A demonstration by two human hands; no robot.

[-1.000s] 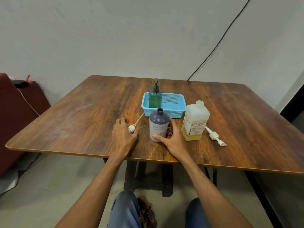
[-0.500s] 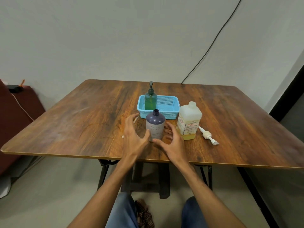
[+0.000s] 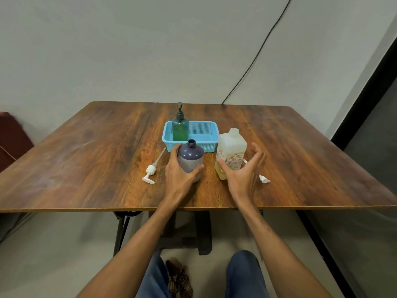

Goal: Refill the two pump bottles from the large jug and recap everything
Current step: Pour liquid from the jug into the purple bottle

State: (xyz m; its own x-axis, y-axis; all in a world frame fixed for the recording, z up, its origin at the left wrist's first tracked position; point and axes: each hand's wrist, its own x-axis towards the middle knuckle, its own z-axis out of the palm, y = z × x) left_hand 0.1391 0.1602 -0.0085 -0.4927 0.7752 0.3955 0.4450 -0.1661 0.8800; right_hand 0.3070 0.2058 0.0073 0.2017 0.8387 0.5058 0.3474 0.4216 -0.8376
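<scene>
Left hand (image 3: 182,175) wraps the uncapped purple bottle (image 3: 190,160), upright on the bench (image 3: 86,160); right hand (image 3: 243,175), grip spread and empty, nears the open jug (image 3: 231,157). Advice: seize the jug low, keep the bottle pinned, pour slowly into that narrow neck.

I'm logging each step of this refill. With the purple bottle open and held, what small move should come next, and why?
Probably close the right hand on the jug to lift it. That hand is open just beside the jug, not yet gripping. The left hand grips the purple bottle, whose neck is open, and the jug appears uncapped with yellowish liquid low inside.
</scene>
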